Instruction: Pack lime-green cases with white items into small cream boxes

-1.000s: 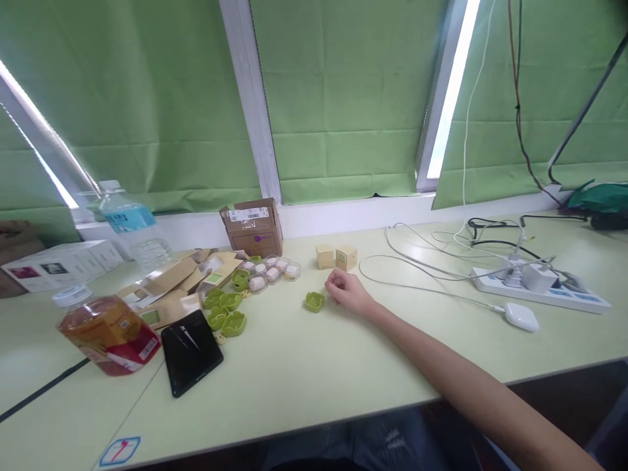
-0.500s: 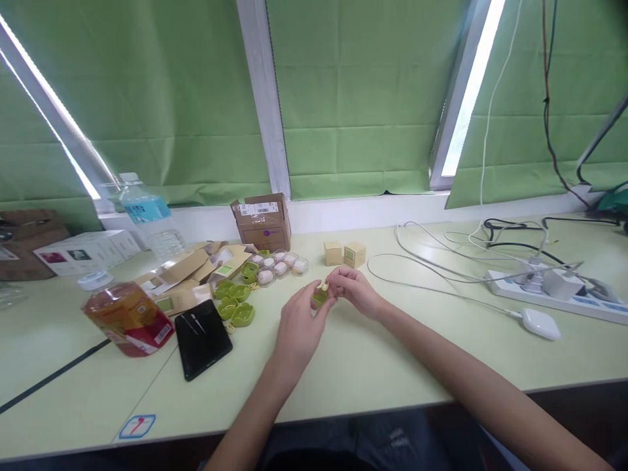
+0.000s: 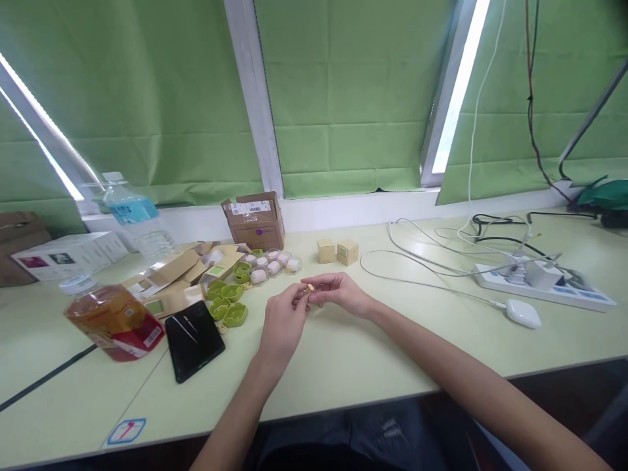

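Note:
My left hand (image 3: 285, 318) is closed, its fingers curled around a small green case that showed in it a moment earlier and is now hidden by the fingers. A small yellowish piece (image 3: 310, 288) pokes out between the fingertips of both hands. My right hand (image 3: 343, 292) pinches at that piece with thumb and forefinger, touching the left fingertips. Both hands are just above the table, in front of two small cardboard boxes (image 3: 348, 252). To their left lie several open green cases (image 3: 235, 314), with yellowish loops by some of them.
Clear plastic packs with whitish pieces (image 3: 273, 267) lie behind the green cases. Flattened cardboard (image 3: 179, 270), a black tablet-like slab (image 3: 195, 341), a tea-coloured bottle (image 3: 115, 320) and a water bottle (image 3: 140, 219) stand or lie left. Right are a power strip (image 3: 564, 294), cables and a white charging case (image 3: 523, 313).
The green case has turned out of sight behind my fingers, and the yellowish piece now faces up between the fingertips. My view has shifted slightly to the right.

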Action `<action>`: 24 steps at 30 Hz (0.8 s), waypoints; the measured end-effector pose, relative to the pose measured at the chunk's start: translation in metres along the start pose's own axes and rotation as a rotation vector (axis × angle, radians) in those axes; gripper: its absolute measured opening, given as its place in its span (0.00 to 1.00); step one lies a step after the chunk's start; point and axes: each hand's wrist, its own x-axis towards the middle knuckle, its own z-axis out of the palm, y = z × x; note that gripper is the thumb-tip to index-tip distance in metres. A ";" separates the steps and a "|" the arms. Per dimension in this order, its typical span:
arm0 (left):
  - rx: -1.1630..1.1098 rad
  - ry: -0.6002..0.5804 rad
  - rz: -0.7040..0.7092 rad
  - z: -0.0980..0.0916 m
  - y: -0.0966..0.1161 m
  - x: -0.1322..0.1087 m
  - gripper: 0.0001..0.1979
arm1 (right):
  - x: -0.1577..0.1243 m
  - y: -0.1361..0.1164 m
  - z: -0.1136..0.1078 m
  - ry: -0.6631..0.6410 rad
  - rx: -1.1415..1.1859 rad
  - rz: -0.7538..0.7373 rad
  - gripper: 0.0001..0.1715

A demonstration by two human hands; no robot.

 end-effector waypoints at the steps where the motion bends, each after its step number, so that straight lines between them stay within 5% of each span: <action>1: -0.040 0.007 -0.012 0.001 0.000 0.000 0.11 | 0.000 0.000 0.000 0.010 -0.006 0.002 0.24; 9: -0.105 -0.072 -0.004 0.002 0.001 -0.004 0.12 | -0.003 -0.005 -0.005 -0.075 -0.032 0.033 0.17; 19: -0.116 -0.139 0.033 0.004 0.000 -0.004 0.19 | -0.004 -0.010 -0.008 -0.018 -0.110 0.016 0.23; 24: 0.210 -0.068 -0.011 -0.001 -0.006 0.009 0.22 | 0.001 -0.008 -0.021 0.111 -0.204 -0.049 0.22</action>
